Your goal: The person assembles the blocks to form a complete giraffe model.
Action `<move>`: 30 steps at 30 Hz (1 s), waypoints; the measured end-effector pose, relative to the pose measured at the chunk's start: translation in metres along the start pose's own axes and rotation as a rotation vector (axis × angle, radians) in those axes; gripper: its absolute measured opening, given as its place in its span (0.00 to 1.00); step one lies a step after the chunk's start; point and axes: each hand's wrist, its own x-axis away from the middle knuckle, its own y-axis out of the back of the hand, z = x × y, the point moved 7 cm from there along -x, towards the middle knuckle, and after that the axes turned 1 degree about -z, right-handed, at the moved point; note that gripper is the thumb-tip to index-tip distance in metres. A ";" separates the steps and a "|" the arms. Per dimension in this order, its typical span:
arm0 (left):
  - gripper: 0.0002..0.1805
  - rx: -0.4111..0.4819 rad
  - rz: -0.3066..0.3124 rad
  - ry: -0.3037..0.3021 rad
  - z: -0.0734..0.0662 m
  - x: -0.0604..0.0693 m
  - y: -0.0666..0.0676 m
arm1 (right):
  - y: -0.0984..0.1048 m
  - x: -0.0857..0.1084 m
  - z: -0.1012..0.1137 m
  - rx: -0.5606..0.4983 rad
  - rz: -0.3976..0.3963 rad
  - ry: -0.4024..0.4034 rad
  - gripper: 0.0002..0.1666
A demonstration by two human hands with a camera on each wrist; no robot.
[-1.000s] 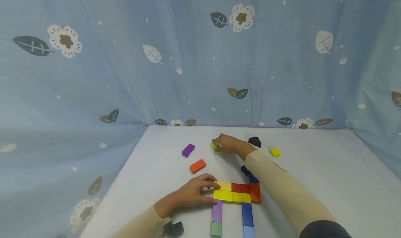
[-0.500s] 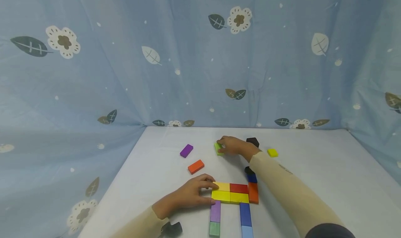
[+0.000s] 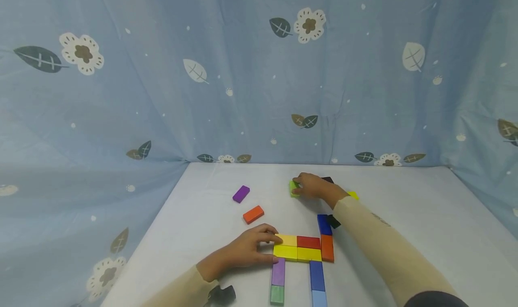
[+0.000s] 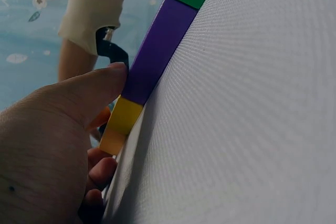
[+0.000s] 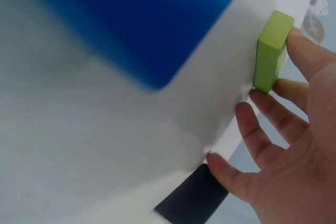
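My right hand (image 3: 310, 185) pinches a lime green block (image 3: 294, 189) between thumb and finger near the back of the table. In the right wrist view the block (image 5: 273, 48) stands on the white surface, the other fingers spread below it. My left hand (image 3: 247, 248) rests at the left end of a joined block shape, its fingers by the light yellow block (image 3: 288, 240) and the thumb touching the light purple block (image 3: 278, 272). A yellow block (image 3: 285, 252), a red one (image 3: 309, 242) and an orange-brown one (image 3: 327, 247) belong to the shape.
A purple block (image 3: 241, 194) and an orange block (image 3: 253, 214) lie loose at left. Behind my right wrist are a dark block (image 3: 328, 180) and a small yellow block (image 3: 354, 194), partly hidden. A dark blue block (image 3: 324, 224) tops the shape's right side.
My right hand has moved to the right along the back of the table, and the lime green block has come with it. My left hand has stayed in place.
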 end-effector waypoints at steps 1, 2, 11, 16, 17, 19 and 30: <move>0.24 0.001 -0.001 -0.001 0.000 0.000 0.000 | 0.000 0.001 -0.003 -0.005 -0.001 -0.013 0.37; 0.24 -0.002 -0.002 -0.003 0.000 -0.001 0.001 | 0.001 0.002 -0.005 -0.006 -0.005 -0.017 0.37; 0.25 -0.010 0.004 0.020 0.002 -0.001 0.000 | 0.002 0.010 -0.028 -0.003 -0.046 -0.052 0.38; 0.25 -0.014 0.008 0.028 0.000 -0.001 -0.001 | 0.002 0.018 -0.039 -0.011 -0.070 -0.025 0.37; 0.25 -0.018 0.008 0.029 0.000 -0.001 -0.001 | 0.003 0.020 -0.041 -0.010 -0.076 -0.022 0.37; 0.25 -0.024 0.008 0.031 0.000 -0.001 0.000 | 0.003 0.025 -0.046 -0.018 -0.083 -0.025 0.38; 0.25 -0.006 0.018 0.047 0.001 0.000 -0.001 | 0.003 0.043 -0.060 -0.094 -0.117 0.022 0.37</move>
